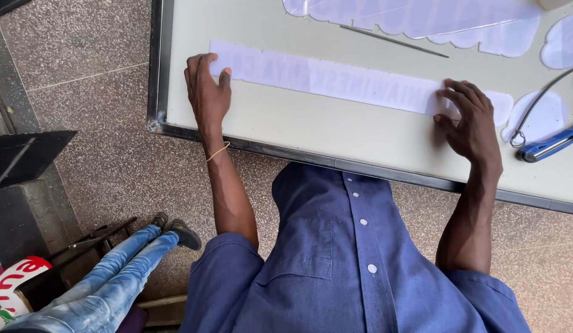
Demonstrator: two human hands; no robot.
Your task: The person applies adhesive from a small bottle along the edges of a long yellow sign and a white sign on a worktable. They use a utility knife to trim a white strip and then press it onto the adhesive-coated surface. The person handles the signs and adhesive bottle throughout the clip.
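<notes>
A long pale strip of thin see-through sheet lay flat on the cream table, running from the upper left of the frame down toward the right. Faint letter shapes showed on it, too pale to make out. The left hand sat on the strip's left end, left of the middle of the frame. Its fingers were spread open and lay flat, and its thumb pressed on the strip's lower edge. A thin yellow band went around that wrist. The right hand was over at the right end of the strip. Its fingers were bent and a little apart, and the tips pressed down on the sheet. It was not closed around anything. At the top of the frame lay more pale cut-out sheets, and a thin grey rod lay just under them. At the right edge sat a blue-handled knife, close to the right hand but not touching it, with a bent grey wire next to it. The person wore a blue shirt with buttons. At the lower left, someone else's legs in blue jeans stretched over the speckled floor.
</notes>
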